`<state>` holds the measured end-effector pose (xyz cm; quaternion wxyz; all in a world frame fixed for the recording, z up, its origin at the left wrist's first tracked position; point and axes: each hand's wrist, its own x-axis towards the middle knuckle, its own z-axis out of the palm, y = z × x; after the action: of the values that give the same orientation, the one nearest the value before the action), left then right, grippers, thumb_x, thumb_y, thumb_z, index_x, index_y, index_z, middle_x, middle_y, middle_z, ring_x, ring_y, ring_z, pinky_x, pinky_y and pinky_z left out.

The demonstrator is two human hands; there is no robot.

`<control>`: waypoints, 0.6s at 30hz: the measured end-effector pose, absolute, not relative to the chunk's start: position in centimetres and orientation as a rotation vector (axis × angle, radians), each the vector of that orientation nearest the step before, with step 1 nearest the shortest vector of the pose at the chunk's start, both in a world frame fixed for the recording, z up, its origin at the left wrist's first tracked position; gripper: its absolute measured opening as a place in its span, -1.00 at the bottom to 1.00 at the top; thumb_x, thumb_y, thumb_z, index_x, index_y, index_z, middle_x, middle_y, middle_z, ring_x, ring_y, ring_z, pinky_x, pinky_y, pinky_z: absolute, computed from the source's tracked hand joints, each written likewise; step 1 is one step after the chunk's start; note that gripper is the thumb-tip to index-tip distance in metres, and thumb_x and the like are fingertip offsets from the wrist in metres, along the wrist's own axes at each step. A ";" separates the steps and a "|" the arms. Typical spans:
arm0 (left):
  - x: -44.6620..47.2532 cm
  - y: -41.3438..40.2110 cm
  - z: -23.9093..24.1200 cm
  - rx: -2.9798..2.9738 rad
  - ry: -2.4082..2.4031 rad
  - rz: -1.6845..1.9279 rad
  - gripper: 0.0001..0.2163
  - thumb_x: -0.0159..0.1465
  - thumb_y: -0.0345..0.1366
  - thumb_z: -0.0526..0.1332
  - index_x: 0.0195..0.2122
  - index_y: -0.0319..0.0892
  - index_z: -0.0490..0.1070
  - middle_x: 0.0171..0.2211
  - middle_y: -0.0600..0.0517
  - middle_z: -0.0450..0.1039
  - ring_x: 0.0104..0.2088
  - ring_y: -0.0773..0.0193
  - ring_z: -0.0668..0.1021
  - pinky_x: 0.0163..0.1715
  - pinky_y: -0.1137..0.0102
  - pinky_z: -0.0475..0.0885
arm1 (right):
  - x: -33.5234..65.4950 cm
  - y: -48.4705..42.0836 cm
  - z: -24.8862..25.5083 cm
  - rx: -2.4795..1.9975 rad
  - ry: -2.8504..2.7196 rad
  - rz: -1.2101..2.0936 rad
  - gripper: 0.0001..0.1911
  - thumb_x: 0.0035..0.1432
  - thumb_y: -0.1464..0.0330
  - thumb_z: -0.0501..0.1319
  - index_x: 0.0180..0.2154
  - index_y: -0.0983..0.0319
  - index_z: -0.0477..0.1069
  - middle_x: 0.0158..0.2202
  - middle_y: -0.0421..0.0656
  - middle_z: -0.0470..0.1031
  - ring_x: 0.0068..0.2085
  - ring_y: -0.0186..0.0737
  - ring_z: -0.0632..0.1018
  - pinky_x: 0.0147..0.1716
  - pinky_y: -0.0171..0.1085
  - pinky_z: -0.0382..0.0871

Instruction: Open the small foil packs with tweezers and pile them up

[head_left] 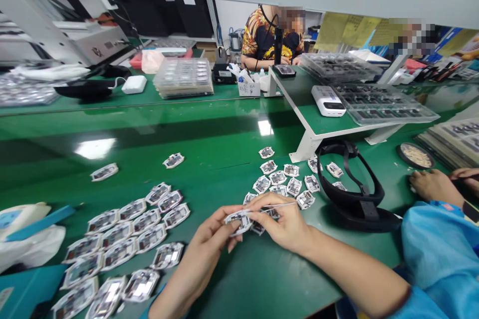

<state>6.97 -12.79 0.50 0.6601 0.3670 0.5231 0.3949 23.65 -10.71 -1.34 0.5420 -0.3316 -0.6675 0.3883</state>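
Observation:
My left hand (211, 239) grips a white electronics housing (239, 220), an oblong frame with small parts inside, thumb on its face. Closed around a thin pale stick-like tool (279, 205), my right hand (282, 222) has its fingertips at the housing's right edge. The tool's exact kind and its working tip are hard to make out. Behind and partly under my right hand lies a cluster of similar housings (277, 178). To the left, more housings (116, 234) lie in slanting rows on the green bench (239, 284).
A black head strap device (354, 189) lies to the right, near a co-worker's hand (434, 187) and a dish of small pale pieces (415, 155). A white-legged shelf (305, 132) carries component trays (385, 102). Another person (258, 40) sits across the bench.

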 end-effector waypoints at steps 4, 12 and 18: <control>6.6 -12.9 0.5 0.967 1.162 0.828 -0.65 0.05 -0.26 0.40 -0.12 -0.13 0.47 -0.41 0.08 0.50 -0.37 0.29 0.47 -0.38 0.47 0.35 | 23.8 -10.5 -1.5 -0.824 -1.580 0.911 -0.97 0.16 0.41 0.26 -0.32 0.22 0.50 -0.33 -0.09 0.63 -0.27 -0.16 0.64 -0.21 -0.21 0.53; 6.6 -11.6 -0.8 1.137 1.165 0.812 -0.69 0.04 -0.20 0.38 -0.22 -0.15 0.40 -0.36 0.04 0.52 -0.31 0.22 0.53 -0.27 0.39 0.43 | 24.1 -10.4 -1.7 -0.861 -1.648 0.794 -0.93 0.18 0.42 0.24 -0.29 0.19 0.51 -0.30 -0.10 0.63 -0.25 -0.18 0.63 -0.18 -0.20 0.52; 5.3 -6.4 -1.3 1.538 1.345 0.850 -0.71 0.08 -0.13 0.29 -0.22 -0.15 0.43 -0.33 -0.01 0.56 -0.28 0.13 0.56 -0.26 0.31 0.43 | 24.0 -10.4 -1.5 -0.800 -1.612 0.685 -0.89 0.16 0.47 0.26 -0.26 0.17 0.48 -0.30 -0.11 0.62 -0.23 -0.17 0.62 -0.12 -0.15 0.49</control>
<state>5.30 -6.45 -1.30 0.4479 0.6215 0.5434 0.3434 24.05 -10.43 -1.46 0.5712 -0.3412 -0.6871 0.2920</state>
